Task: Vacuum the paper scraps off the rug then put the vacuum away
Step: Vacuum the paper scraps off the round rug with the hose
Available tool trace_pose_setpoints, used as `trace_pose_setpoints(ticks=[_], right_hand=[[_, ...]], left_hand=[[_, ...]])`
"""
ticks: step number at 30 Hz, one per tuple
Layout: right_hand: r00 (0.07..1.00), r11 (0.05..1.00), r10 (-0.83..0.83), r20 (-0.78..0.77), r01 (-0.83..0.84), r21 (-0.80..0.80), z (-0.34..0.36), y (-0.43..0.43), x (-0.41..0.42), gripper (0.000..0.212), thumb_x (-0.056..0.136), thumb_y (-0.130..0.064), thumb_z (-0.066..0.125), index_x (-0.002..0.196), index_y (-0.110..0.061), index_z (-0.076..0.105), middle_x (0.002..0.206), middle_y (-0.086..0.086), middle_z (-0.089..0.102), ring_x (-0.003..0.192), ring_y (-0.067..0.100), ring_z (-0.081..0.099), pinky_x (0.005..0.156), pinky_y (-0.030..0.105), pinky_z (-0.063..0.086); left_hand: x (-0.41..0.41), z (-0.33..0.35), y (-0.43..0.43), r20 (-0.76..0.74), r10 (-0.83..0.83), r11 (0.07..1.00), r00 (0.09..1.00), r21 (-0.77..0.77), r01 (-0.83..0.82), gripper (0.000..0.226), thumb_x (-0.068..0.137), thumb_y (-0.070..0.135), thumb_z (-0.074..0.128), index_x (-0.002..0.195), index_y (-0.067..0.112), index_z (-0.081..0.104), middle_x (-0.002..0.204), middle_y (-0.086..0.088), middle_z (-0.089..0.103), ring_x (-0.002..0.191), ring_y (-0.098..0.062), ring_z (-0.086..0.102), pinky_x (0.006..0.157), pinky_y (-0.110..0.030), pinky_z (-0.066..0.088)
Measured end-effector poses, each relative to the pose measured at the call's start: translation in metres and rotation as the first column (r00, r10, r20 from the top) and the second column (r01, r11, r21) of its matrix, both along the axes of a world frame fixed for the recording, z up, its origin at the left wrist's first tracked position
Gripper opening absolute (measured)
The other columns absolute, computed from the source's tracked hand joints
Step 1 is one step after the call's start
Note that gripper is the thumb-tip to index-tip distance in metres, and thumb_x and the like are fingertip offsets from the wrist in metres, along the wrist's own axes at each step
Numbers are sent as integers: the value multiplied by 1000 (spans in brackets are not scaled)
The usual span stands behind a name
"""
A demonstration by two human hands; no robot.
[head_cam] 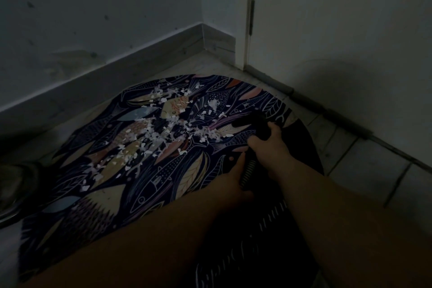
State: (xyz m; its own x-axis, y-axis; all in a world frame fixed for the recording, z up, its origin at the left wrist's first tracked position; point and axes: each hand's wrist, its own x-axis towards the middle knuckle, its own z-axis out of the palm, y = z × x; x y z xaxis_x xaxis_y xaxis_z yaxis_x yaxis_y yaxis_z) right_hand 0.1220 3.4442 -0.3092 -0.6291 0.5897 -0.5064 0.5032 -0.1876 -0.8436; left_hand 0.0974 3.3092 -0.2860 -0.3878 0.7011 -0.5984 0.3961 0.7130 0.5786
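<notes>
— Both hands are closed on the vacuum, from what I see on my feed. My right hand (268,140) wraps the black vacuum nozzle (247,121), fingers curled round it and thumb on top. My left hand (233,170) grips the ribbed hose (247,170) just behind it.

— Where is the nozzle tip?

— Low over the right part of the rug (163,182), pointing left toward the paper scraps (159,133). Its mouth sits just beside the nearest white bits. The picture is too dim for me to say whether it touches the pile.

— And the scraps?

— They lie in a loose band across the middle of the round, fish-patterned rug, running from its far edge down toward its left side. The thickest cluster is near the centre, just left of the nozzle.

— What surrounds the rug?

— It lies on a tiled floor (364,161) in a corner. A skirting board (117,72) runs along the wall behind it, and a closed door (327,18) stands to the right. A dark object (16,182) sits at the left edge of my view, touching the rug's rim; I cannot tell what it is.
</notes>
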Motion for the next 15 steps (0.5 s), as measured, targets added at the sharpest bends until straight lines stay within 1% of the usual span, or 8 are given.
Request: trace_pose_setpoints(ticks=[2,3,5,8,10,12,14,15], right_hand=[[1000,1000,-10,10,10,19,1,0,6,77,94,-29,59,154,-36,10,139,12,46,82,19,53,71,34,44],[1000,1000,-15,13,15,25,2,0,9,77,94,-29,58,154,-36,10,140,12,46,81,19,53,70,33,44],[999,999,-27,17,26,28,5,-2,16,77,95,-28,58,154,-36,10,142,11,44,87,23,55,70,33,46],[999,999,-30,27,29,30,7,-9,25,77,95,-28,59,154,-35,9,146,11,41,100,27,52,79,38,46],[1000,999,-21,19,20,26,7,-17,29,79,93,-26,60,154,-34,10,144,11,43,102,28,52,78,37,46],[1000,1000,-6,22,6,25,9,-26,29,81,92,-26,62,153,-35,10,142,11,44,104,28,53,81,39,49],[999,1000,7,35,-8,28,9,-34,27,81,91,-26,62,153,-36,9,133,9,51,101,27,57,87,42,51],[999,1000,9,37,-10,18,9,-38,25,83,90,-26,63,153,-37,9,123,7,56,97,26,59,89,43,53]], left_hand=[[3,-1,-1,15,-4,1000,1000,-4,4,91,95,30,52,145,29,-23,134,-14,52,102,-27,58,75,-23,38],[5,-2,-1,21,-5,1000,1000,-2,5,91,95,31,52,146,28,-23,134,-14,51,108,-29,57,76,-23,39],[9,-3,-2,30,-8,1000,1000,3,8,92,94,31,53,146,29,-23,132,-15,52,108,-29,57,77,-24,40],[16,-2,-10,48,-17,1000,999,9,17,92,94,30,54,146,30,-22,131,-14,53,107,-29,57,75,-24,40],[19,-2,-18,48,-10,1000,999,13,9,92,94,30,54,146,30,-22,132,-14,53,109,-29,57,77,-23,40],[21,-2,-28,48,1,1000,999,24,-2,93,93,30,55,145,30,-23,132,-14,54,109,-29,57,78,-23,40],[22,-1,-37,48,9,999,999,32,-10,94,93,30,55,145,30,-23,134,-13,52,109,-29,58,78,-23,41],[22,-1,-42,51,12,999,999,31,-14,93,94,31,54,145,30,-23,136,-12,50,109,-29,58,78,-23,41]])
